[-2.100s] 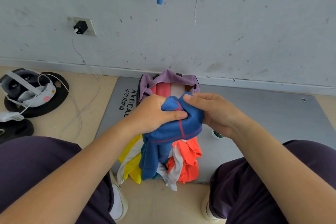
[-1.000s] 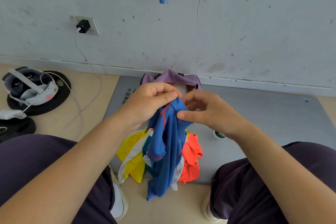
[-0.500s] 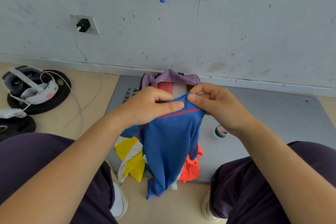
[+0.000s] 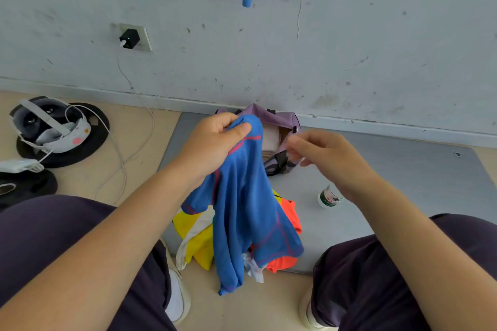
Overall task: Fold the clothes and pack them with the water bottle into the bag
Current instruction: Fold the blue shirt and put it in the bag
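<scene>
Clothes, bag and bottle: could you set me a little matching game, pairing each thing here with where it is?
Things:
1. blue shirt
2. purple bag
3. water bottle
4. orange garment

Places:
A. lying on the grey mat, under the right hand
B. in the pile on the floor
C. hanging from the left hand
D. open, by the wall

Pairs: 1-C, 2-D, 3-A, 4-B

**Bag mouth half screened, mat clear to our right**

The blue garment (image 4: 244,196) hanging from our left hand (image 4: 212,142) covers the left of the purple bag (image 4: 271,115) opening and the clothes pile (image 4: 199,236) below. Our right hand (image 4: 322,156) hovers before the bag's right side. The water bottle (image 4: 326,196) stands alone; the grey mat (image 4: 403,183) beyond it lies open.
</scene>
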Tool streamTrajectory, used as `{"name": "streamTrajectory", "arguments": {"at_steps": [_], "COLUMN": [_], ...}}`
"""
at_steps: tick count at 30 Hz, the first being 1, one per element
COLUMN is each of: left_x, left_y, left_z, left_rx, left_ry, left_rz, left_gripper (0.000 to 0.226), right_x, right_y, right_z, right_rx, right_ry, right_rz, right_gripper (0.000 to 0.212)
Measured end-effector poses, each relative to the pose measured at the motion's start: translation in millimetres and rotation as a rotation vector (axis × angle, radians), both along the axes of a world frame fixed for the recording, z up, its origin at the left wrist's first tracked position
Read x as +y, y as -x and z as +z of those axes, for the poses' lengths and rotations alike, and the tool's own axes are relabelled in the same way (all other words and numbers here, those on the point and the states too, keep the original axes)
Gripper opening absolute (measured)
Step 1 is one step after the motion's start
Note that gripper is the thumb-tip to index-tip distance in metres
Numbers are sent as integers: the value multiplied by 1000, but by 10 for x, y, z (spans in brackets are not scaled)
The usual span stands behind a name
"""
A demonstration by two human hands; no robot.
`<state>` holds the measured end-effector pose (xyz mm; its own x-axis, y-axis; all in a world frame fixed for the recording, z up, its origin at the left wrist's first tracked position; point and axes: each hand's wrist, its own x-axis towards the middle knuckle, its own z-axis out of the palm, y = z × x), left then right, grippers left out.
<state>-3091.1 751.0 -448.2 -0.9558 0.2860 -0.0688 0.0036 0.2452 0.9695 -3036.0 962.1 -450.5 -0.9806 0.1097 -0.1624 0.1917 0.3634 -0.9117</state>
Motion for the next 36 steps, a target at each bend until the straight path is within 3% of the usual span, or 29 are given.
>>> {"name": "streamTrajectory", "arguments": {"at_steps": [3,6,10,12,16,19,21,23,26,32,36], "left_x": [81,173,137,83,14,-13,28,63,60,78,77], "left_y": [-78,-199,-235,-206,-50,-30,-91,-125,-94,-101,-103], "left_z": [-12,-30,69,128,117,33,-32,-74,-87,-67,-87], "left_rx": [-55,-149,-253,-241,-71,-223,-325,-350,-330,-231,-214], "left_ry": [-68,-69,-136,-150,-27,-68,-107,-123,-163,-269,-152], "left_rz": [-88,-340,-554,-562,-284,-433,-590,-637,-564,-500,-447], "left_gripper": [10,18,40,45,37,59,60,47,24,23,9], "right_x": [-70,-166,-120,-69,40,20,-17,-17,47,21,6], "right_y": [-30,-52,-41,-43,-54,-87,-121,-128,-88,-105,-72], "right_z": [21,-51,-69,-31,42,112,161,166,138,121,108], "right_rx": [-117,-152,-100,-84,-47,-95,-112,-103,-64,-61,16], "right_ry": [329,404,368,402,417,562,615,593,497,278,191], "right_rz": [131,189,168,171,289,439,558,546,358,336,190], "right_gripper": [42,53,17,18,22,32,32,30,35,19,33]}}
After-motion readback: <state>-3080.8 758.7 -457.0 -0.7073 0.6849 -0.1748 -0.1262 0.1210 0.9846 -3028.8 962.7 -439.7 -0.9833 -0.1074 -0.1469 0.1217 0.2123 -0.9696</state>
